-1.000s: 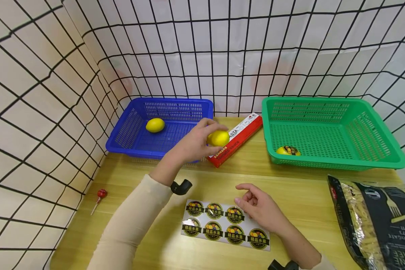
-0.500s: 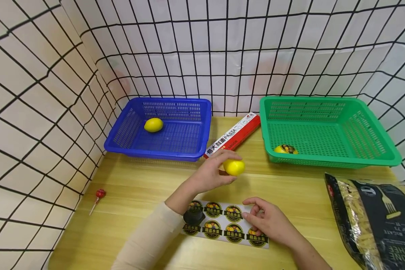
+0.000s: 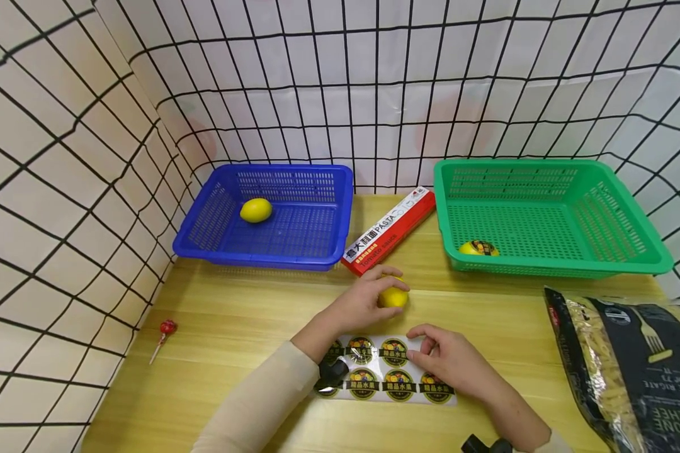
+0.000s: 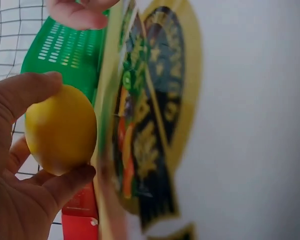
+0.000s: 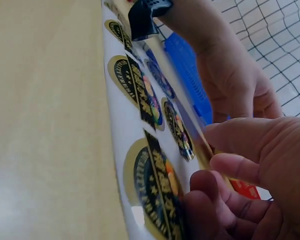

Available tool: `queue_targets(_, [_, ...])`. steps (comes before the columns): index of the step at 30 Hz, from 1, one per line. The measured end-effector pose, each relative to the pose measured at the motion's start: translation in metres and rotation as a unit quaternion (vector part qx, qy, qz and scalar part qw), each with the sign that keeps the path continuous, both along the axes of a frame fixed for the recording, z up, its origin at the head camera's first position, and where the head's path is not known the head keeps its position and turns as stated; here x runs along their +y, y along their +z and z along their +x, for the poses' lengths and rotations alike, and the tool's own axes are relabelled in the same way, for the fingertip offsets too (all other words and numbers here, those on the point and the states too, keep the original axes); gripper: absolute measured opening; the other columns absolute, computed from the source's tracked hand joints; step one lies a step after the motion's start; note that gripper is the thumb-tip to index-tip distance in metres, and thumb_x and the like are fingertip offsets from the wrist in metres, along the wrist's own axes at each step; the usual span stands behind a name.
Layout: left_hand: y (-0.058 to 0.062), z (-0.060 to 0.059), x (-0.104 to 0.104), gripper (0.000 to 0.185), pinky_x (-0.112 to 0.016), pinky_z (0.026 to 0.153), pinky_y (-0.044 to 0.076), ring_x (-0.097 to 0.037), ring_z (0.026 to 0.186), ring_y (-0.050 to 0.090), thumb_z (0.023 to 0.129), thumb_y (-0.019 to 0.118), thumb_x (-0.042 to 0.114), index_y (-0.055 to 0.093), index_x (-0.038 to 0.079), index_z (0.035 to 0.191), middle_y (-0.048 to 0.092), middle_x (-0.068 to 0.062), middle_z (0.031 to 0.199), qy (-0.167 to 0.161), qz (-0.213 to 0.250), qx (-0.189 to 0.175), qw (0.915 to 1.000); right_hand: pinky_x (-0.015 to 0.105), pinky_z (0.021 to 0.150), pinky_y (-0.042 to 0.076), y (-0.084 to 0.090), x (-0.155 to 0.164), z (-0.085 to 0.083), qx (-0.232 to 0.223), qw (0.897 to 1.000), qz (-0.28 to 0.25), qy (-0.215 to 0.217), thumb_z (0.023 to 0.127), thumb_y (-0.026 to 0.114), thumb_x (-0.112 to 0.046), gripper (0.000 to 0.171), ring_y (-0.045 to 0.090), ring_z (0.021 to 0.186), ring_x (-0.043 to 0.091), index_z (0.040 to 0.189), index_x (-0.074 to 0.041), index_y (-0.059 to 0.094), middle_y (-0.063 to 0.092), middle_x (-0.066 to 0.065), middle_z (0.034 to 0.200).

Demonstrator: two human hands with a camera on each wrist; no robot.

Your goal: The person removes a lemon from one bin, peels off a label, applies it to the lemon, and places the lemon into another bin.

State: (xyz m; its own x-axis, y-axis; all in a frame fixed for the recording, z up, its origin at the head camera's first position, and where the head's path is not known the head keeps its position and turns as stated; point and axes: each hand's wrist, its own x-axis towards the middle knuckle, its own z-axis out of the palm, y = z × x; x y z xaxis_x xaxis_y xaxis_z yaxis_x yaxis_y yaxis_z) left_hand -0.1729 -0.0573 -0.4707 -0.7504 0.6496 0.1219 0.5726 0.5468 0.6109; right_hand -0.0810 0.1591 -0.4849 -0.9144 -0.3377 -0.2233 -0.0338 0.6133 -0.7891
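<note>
On the wooden surface [image 3: 221, 327], just in front of the red pasta box [image 3: 389, 230], a yellow lemon [image 3: 393, 297] is held by the left hand [image 3: 362, 304], whose thumb and fingers are curled round it; in the left wrist view the fruit [image 4: 61, 130] is seen pinched between thumb and fingertips right beside the sticker sheet. The sticker sheet [image 3: 386, 377] (round dark labels with gold rims, set in two rows) is laid flat on the surface just below the lemon. Its upper right corner is touched by the right hand [image 3: 456, 365], whose fingers are bent down onto the sheet; in the right wrist view the fingertips [image 5: 225, 167] are seen gathered at the edge of a label, though whether a label is actually pinched cannot be told. A second lemon [image 3: 255, 210] is seen lying in the blue basket [image 3: 311, 255] at the back left, and a labelled lemon [image 3: 478, 248] rests in the near left corner of the green basket [image 3: 549, 267] at the back right. A dark pasta bag [image 3: 629, 365] is laid at the right edge, and a red lollipop [image 3: 167, 328] lies well apart at the left.
</note>
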Motion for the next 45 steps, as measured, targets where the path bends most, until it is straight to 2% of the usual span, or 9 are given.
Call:
queue_targets(8, [-0.004, -0.001, 0.002, 0.052, -0.033, 0.117, 0.042, -0.022, 0.142, 0.045, 0.091, 0.077, 0.021, 0.058, 0.021, 0.139, 0.045, -0.003, 0.153, -0.002, -0.022, 0.006, 0.9997, 0.022, 0.056, 0.042, 0.003, -0.007, -0.007, 0.053, 0.997, 0.046, 0.028, 0.088, 0.08, -0.03, 0.032, 0.048, 0.056, 0.002, 0.116, -0.016, 0.071, 0.059, -0.011, 0.073])
queue_targets(18, [-0.003, -0.001, -0.001, 0.061, -0.037, 0.121, 0.038, -0.024, 0.149, 0.037, 0.091, 0.078, 0.022, 0.052, 0.023, 0.146, 0.039, -0.003, 0.16, -0.004, -0.02, -0.008, 0.9998, 0.023, 0.055, 0.04, -0.003, -0.011, -0.01, 0.051, 0.996, 0.063, 0.035, 0.087, 0.081, -0.028, 0.026, 0.047, 0.055, 0.003, 0.111, -0.019, 0.074, 0.058, -0.012, 0.071])
queue_targets(25, [0.008, 0.005, -0.008, 0.058, -0.047, 0.117, 0.04, -0.03, 0.144, 0.037, 0.088, 0.081, 0.029, 0.057, 0.022, 0.14, 0.045, -0.008, 0.153, 0.044, -0.013, 0.031, 0.9985, 0.023, 0.055, 0.038, -0.005, -0.013, -0.01, 0.038, 0.996, 0.075, 0.01, 0.087, 0.081, -0.027, 0.021, 0.046, 0.056, 0.006, 0.107, -0.023, 0.074, 0.056, -0.011, 0.071])
queue_targets(29, [0.02, 0.013, -0.017, 0.044, -0.039, 0.099, 0.05, -0.026, 0.118, 0.051, 0.088, 0.081, 0.029, 0.064, 0.016, 0.127, 0.058, -0.007, 0.127, 0.091, 0.013, 0.039, 0.995, 0.023, 0.054, 0.038, -0.005, -0.014, -0.009, 0.031, 0.997, 0.076, -0.001, 0.087, 0.081, -0.027, 0.02, 0.046, 0.056, 0.006, 0.106, -0.024, 0.074, 0.056, -0.011, 0.071])
queue_targets(31, [0.026, 0.016, -0.022, 0.035, -0.031, 0.085, 0.053, -0.019, 0.098, 0.058, 0.089, 0.081, 0.027, 0.067, 0.013, 0.118, 0.064, -0.004, 0.108, 0.081, 0.024, 0.01, 0.9964, 0.023, 0.054, 0.037, -0.004, -0.014, -0.009, 0.032, 0.997, 0.077, -0.002, 0.087, 0.081, -0.026, 0.02, 0.046, 0.056, 0.007, 0.106, -0.024, 0.074, 0.057, -0.01, 0.071])
queue_targets(34, [0.032, 0.021, -0.028, 0.023, -0.021, 0.068, 0.053, -0.008, 0.074, 0.061, 0.09, 0.079, 0.023, 0.07, 0.011, 0.108, 0.067, 0.003, 0.086, 0.03, 0.009, -0.088, 0.9956, 0.023, 0.054, 0.037, -0.002, -0.014, -0.01, 0.033, 0.996, 0.082, -0.01, 0.087, 0.081, -0.025, 0.019, 0.046, 0.056, 0.007, 0.105, -0.024, 0.074, 0.056, -0.01, 0.071])
queue_targets(38, [0.029, 0.027, -0.028, 0.018, -0.019, 0.06, 0.05, -0.004, 0.062, 0.06, 0.088, 0.081, 0.022, 0.073, 0.013, 0.101, 0.068, 0.007, 0.074, -0.011, -0.05, -0.228, 0.9724, 0.023, 0.053, 0.035, -0.001, -0.013, -0.011, 0.028, 0.995, 0.09, -0.024, 0.088, 0.08, -0.022, 0.018, 0.045, 0.057, 0.008, 0.104, -0.023, 0.073, 0.055, -0.008, 0.071])
queue_targets(41, [0.021, 0.031, -0.027, 0.021, -0.019, 0.06, 0.048, -0.004, 0.06, 0.059, 0.083, 0.085, 0.02, 0.072, 0.013, 0.097, 0.067, 0.009, 0.071, -0.014, -0.089, -0.266, 0.9597, 0.022, 0.053, 0.035, 0.001, -0.015, -0.012, 0.025, 0.995, 0.091, -0.026, 0.088, 0.08, -0.021, 0.018, 0.046, 0.057, 0.009, 0.104, -0.023, 0.073, 0.055, -0.007, 0.071])
queue_targets(45, [0.01, 0.031, -0.026, 0.025, -0.018, 0.063, 0.046, -0.002, 0.064, 0.056, 0.078, 0.089, 0.019, 0.069, 0.015, 0.093, 0.064, 0.011, 0.072, -0.014, -0.113, -0.255, 0.9603, 0.022, 0.052, 0.035, 0.003, -0.017, -0.013, 0.018, 0.996, 0.086, -0.025, 0.088, 0.08, -0.02, 0.017, 0.046, 0.057, 0.009, 0.103, -0.021, 0.072, 0.055, -0.007, 0.07])
